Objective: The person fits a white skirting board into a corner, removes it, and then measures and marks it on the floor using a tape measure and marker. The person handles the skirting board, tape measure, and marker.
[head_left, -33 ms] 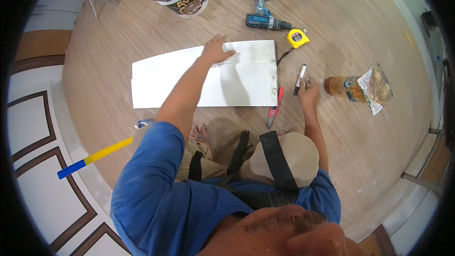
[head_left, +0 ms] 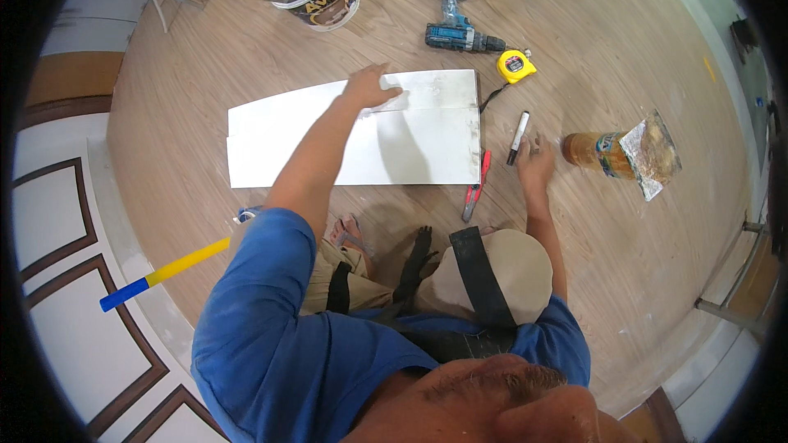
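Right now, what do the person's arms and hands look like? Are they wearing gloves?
No gloves: the left hand and right hand are both bare. The shirt is blue with short sleeves that end near the elbows, so the forearms are uncovered. No watch or rings are visible.

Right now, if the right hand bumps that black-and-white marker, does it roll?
Likely yes: the marker looks round and slim, lying flat on smooth wood floor. Probably light, so the right hand beside it would shift it easily. A cap clip might stop it; too small to tell.

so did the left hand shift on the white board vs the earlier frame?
No. The left hand lies flat near the far edge of the white board, at the same spot relative to the blue drill as before.
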`<state>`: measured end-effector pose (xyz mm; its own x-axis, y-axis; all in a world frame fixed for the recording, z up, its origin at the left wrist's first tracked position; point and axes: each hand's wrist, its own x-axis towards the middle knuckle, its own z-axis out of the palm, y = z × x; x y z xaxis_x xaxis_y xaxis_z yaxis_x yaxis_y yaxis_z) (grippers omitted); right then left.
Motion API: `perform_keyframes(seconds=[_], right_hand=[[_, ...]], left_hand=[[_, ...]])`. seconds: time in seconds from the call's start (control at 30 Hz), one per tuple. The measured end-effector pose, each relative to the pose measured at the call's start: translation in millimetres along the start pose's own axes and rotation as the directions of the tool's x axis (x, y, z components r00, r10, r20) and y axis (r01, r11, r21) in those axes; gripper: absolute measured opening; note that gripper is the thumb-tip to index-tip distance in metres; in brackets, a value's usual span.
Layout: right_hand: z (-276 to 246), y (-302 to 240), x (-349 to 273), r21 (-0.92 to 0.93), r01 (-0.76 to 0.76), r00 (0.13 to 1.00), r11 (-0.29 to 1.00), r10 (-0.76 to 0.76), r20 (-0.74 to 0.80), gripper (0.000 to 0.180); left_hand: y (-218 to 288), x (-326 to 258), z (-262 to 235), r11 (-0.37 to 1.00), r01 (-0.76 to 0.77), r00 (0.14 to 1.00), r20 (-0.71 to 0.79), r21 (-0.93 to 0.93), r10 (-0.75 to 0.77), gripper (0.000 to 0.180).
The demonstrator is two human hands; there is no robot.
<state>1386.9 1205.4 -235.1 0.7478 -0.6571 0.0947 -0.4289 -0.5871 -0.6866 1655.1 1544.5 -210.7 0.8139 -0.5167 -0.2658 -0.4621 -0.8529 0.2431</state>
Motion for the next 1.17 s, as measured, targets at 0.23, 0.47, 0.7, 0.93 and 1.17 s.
perform_keyframes(seconds=[0.23,0.47,0.7,0.93,1.17], right_hand=[[6,-6,-59,0.223,-0.288,0.954,0.931,0.259,0.148,0.036],[-63,-4,-88,0.065,-0.384,0.913,0.921,0.368,0.177,0.033],[-203,-69,-141,-0.229,-0.515,0.739,0.826,0.564,0.369,0.037],[-302,-90,-213,-0.4,-0.33,0.66,0.855,0.512,0.55,0.039],[-468,-139,-246,-0.53,-0.325,0.499,0.783,0.618,0.607,0.04]], left_hand=[[-11,15,-43,0.999,0.029,0.951,0.308,0.033,-0.038,0.08],[-12,23,-117,0.979,-0.14,0.712,0.673,-0.147,0.202,0.068],[-18,-103,-199,0.929,-0.37,0.527,0.817,-0.028,0.234,0.034],[-40,-175,-188,0.974,-0.22,0.669,0.735,0.054,0.111,0.022],[33,-199,-382,0.996,-0.079,0.752,0.658,0.033,0.037,0.018]])
